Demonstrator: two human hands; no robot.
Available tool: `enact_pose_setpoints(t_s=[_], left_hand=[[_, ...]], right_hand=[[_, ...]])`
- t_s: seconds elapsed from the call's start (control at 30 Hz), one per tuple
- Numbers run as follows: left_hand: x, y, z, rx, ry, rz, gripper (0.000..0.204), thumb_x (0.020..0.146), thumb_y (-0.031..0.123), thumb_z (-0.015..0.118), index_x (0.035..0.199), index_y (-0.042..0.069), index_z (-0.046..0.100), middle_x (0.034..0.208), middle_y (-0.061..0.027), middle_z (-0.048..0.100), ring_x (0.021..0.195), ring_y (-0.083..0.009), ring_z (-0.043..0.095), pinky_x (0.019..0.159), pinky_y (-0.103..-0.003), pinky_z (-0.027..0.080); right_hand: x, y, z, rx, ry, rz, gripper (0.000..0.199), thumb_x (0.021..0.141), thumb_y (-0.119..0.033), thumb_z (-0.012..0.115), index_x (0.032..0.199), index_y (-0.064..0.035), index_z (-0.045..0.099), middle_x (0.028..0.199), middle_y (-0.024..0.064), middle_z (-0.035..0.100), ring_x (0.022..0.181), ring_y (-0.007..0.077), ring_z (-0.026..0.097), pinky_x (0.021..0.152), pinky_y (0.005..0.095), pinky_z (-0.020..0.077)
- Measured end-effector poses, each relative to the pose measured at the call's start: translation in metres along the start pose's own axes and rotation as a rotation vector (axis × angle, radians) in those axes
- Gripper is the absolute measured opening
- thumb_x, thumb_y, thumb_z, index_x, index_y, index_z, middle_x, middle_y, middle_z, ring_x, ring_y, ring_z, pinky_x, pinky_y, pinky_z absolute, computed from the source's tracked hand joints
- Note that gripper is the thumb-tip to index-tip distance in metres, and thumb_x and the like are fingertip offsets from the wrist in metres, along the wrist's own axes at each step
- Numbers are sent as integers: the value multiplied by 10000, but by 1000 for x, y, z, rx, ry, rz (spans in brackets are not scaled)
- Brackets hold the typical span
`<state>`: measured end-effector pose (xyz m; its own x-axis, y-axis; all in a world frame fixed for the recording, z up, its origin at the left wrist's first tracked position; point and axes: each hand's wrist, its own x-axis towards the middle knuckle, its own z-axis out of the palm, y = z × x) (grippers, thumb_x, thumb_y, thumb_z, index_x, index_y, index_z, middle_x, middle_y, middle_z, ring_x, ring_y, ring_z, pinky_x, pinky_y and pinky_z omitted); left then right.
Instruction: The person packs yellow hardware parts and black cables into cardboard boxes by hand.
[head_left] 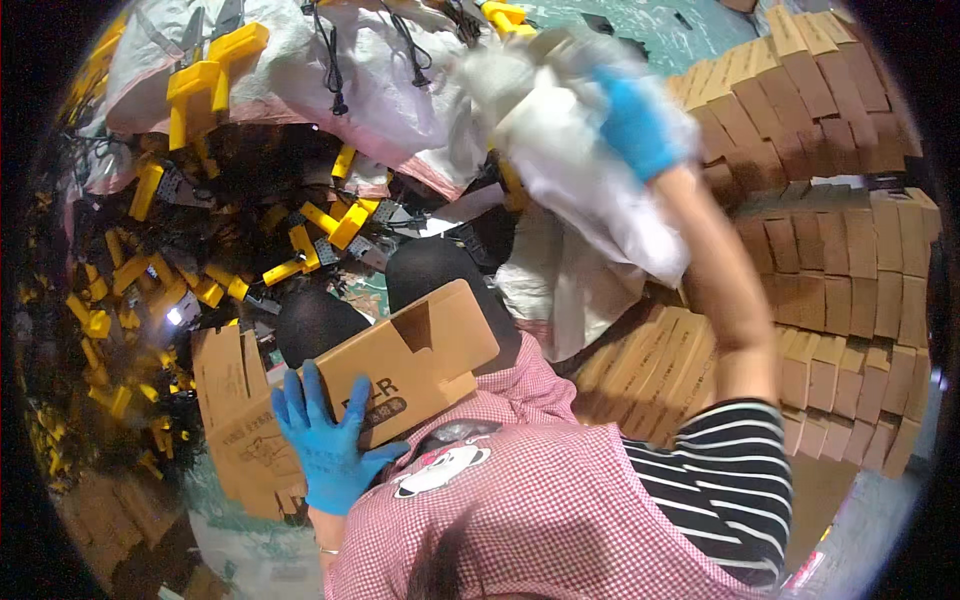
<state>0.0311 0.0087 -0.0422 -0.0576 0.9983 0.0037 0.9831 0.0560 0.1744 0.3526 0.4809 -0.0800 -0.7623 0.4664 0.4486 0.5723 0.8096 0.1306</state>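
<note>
My left hand (335,435), in a blue glove, lies with its fingers spread over the lower left part of an open, flat-sided cardboard box (455,335) on my lap. A cut-out and dark print show on the box. Farther off to the right, my right hand (640,122), also gloved in blue, is smeared by motion. It is closed on a bunched white plastic bag (570,150), which hangs down below the hand. The fingertips are hidden in the bag's folds.
Yellow-handled tools (345,225) with black cords lie heaped at the left and ahead. A white woven sack (280,75) lies at the far side with more on it. Rows of cardboard boxes (825,240) are stacked along the right. Folded cardboard (225,360) stands by my left knee.
</note>
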Motion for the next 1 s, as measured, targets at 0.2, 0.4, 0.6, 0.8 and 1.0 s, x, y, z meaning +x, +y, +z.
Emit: enact_pose_setpoints(t_s=[0.2, 0.4, 0.6, 0.8, 1.0], left_hand=[[3, 1, 0, 87, -15, -82, 864, 756, 762, 641, 1462, 283, 502, 1606, -245, 261, 1479, -465, 202, 1180, -663, 107], [2, 10, 7, 89, 111, -2, 831, 749, 717, 684, 1425, 262, 522, 1573, -222, 308, 1465, -457, 223, 1176, -669, 123], [8, 10, 6, 59, 219, -100, 886, 721, 720, 711, 1431, 226, 516, 1564, -229, 314, 1437, -470, 248, 1170, -674, 136], [49, 15, -2, 93, 128, -59, 947, 712, 735, 693, 1480, 221, 483, 1553, -267, 318, 1453, -496, 241, 1163, -683, 146], [39, 6, -10, 71, 183, -26, 919, 594, 518, 842, 1402, 183, 560, 1553, -271, 337, 1413, -478, 313, 1164, -621, 191]], right_hand=[[-184, -210, 91, 335, -359, -411, 303, 914, -107, 604, 1212, -62, 634, 1236, 130, 643, 1153, 305, 628, 1030, 429, 478], [-186, 72, 147, 583, -768, 840, 250, 968, -193, 547, 1181, -105, 645, 1187, 126, 647, 1072, 296, 646, 979, 411, 456], [-85, 76, 175, -297, -308, 649, 181, 875, -190, 587, 880, -127, 757, 863, 132, 729, 807, 271, 715, 696, 431, 558], [-144, -220, 226, 95, -380, 323, 540, 769, -253, 719, 1285, -146, 606, 1058, 131, 603, 973, 332, 588, 823, 463, 464], [-166, -206, 225, 172, -562, 523, 482, 930, -114, 533, 1407, -171, 501, 902, 156, 661, 756, 327, 716, 625, 481, 571]])
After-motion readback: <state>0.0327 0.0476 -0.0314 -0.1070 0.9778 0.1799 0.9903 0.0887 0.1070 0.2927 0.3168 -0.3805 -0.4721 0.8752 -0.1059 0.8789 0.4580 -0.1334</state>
